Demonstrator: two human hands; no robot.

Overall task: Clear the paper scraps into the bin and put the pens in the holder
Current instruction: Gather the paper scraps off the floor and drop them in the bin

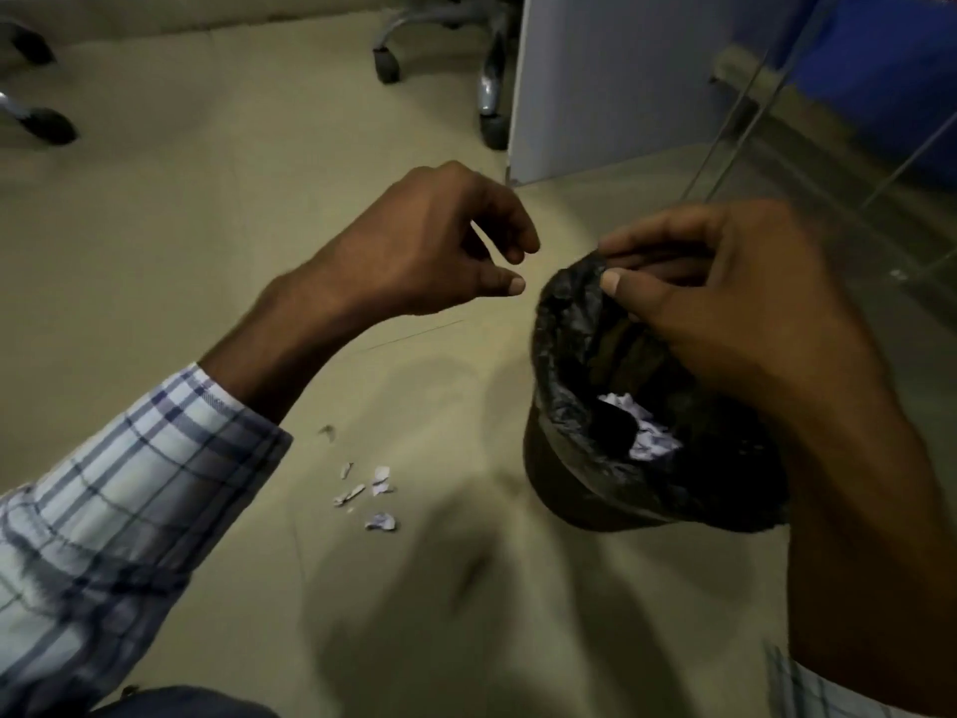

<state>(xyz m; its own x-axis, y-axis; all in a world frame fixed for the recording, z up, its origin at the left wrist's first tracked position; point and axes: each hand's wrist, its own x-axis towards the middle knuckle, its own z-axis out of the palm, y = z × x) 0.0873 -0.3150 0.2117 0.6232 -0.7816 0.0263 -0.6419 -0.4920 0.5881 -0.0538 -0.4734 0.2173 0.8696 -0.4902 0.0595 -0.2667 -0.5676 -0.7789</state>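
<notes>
The right hand (725,313) pinches the bin (575,474) liner (569,323); the left hand (430,241) hovers empty beside it. Scraps (370,492) lie on the floor (155,225).

Beige floor (181,241) fills most of my view. Top centre: an office-chair base (489,80), its chrome legs ending in dark casters, one caster just beside the edge of a pale grey partition panel (621,80). Top left: two dark casters of a second chair (44,124). Right of the panel I see a glass pane (828,163). Behind it is a blue surface (890,59) I cannot identify.
</notes>
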